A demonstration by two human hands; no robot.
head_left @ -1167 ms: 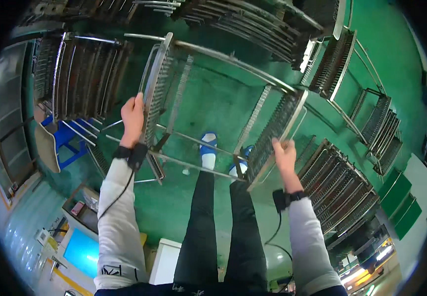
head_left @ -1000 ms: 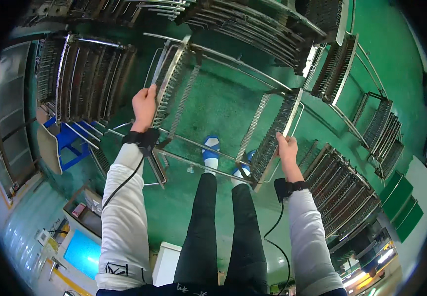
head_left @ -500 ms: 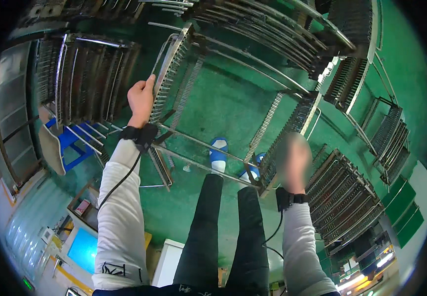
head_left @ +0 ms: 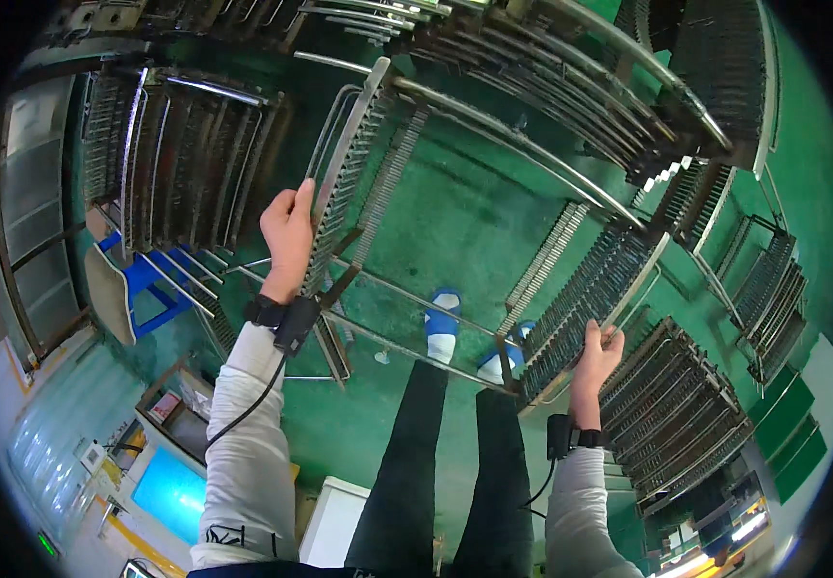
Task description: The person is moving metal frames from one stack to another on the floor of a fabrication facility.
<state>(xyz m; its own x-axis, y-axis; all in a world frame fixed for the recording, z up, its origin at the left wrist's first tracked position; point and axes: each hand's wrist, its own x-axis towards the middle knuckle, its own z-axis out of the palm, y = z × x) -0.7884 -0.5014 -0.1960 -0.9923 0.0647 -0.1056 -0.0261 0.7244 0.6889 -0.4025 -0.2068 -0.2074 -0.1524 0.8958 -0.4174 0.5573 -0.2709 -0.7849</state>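
Note:
Before me stands an open metal rack [head_left: 595,299] with comb-like slotted sides joined by long round bars. My left hand [head_left: 287,236] is closed around the outer edge of its left side, by the bent rod handle. On the opposite side, my right hand [head_left: 597,364] has its fingers curled round the rod handle of the slotted panel. Black straps with cables sit on both wrists. Between the two sides, the green floor [head_left: 474,212] and my blue slippers [head_left: 442,313] show through the frame.
Stacked slotted racks stand at left [head_left: 185,159], more racks [head_left: 672,414] at right, and bar-framed ones [head_left: 551,82] ahead. A blue stool [head_left: 152,284] with a pale seat is at left. A white box [head_left: 335,520] is by my legs.
The rack's right side has come nearer and farther right, and the whole view has shifted slightly. My right hand, blurred before, now shows clearly on the handle; my left hand keeps its hold.

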